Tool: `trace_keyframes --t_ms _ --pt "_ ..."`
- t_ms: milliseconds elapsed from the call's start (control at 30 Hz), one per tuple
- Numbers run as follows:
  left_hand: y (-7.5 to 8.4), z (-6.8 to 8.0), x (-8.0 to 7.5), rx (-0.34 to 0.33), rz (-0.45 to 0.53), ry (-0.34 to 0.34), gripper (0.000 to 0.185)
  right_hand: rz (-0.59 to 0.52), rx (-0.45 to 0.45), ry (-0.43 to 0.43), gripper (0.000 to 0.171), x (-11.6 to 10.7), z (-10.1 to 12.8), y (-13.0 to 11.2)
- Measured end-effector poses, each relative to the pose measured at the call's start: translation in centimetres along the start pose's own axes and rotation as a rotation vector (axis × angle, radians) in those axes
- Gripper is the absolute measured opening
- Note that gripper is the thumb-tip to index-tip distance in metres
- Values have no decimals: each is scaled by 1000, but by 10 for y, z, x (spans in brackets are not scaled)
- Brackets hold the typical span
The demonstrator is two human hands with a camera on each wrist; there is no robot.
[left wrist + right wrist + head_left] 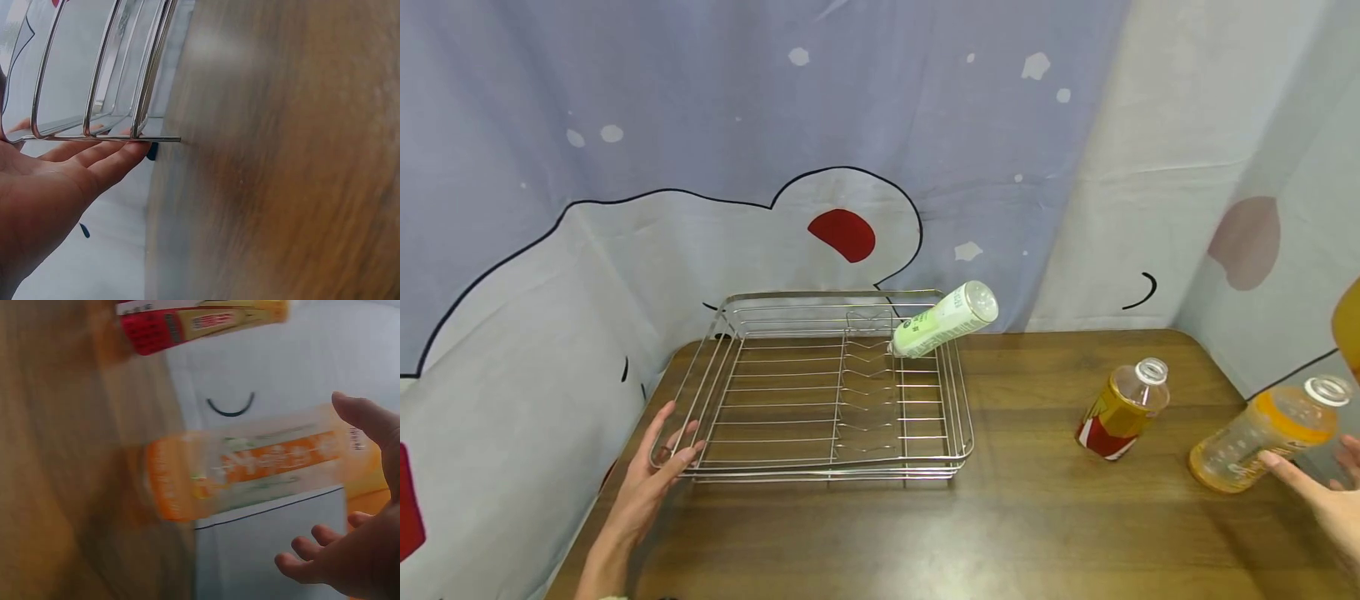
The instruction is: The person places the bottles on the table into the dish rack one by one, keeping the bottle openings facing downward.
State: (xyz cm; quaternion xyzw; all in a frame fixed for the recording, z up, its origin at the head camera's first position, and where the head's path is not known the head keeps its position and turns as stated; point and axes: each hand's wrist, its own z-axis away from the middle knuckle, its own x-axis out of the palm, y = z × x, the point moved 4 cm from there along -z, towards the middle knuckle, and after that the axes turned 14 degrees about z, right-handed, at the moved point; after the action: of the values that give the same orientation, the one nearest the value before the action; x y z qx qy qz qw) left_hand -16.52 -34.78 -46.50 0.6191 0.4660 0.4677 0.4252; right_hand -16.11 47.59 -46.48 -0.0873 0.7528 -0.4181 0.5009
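A metal wire dish rack (790,467) sits on the wooden table, with my left hand (643,483) gripping its near left corner. In the left wrist view, the fingers (119,162) of that hand lie against the rack's wires (94,75). Inside the rack's back right part, a pale green bottle (943,321) leans with its base raised and its neck down. At the far right, my right hand (1326,500) is beside an orange-labelled clear bottle (1255,442), thumb and fingers spread apart. The right wrist view shows this bottle (269,465) between the thumb and the fingers, not gripped.
Between the rack and the orange bottle stands a clear, capless bottle with a red and yellow label (1123,408). Printed cloth (1000,167) hangs behind the table (1030,517) and along both sides. A yellow-orange shape (1348,325) shows at the right edge.
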Motion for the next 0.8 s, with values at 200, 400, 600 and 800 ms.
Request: trace_keyframes --t_ms 200,400,600,800 --pt "-1 0 0 -18 -10 6 71 -111 -70 -70 93 12 17 -32" --pt "-1 0 0 -20 -1 7 71 -131 -34 -88 92 24 11 -28" --pt "-2 0 -1 -22 2 8 70 -133 -10 -86 84 34 8 -24" --pt "-1 1 -2 -33 -17 19 71 -74 75 -126 93 44 9 -19"
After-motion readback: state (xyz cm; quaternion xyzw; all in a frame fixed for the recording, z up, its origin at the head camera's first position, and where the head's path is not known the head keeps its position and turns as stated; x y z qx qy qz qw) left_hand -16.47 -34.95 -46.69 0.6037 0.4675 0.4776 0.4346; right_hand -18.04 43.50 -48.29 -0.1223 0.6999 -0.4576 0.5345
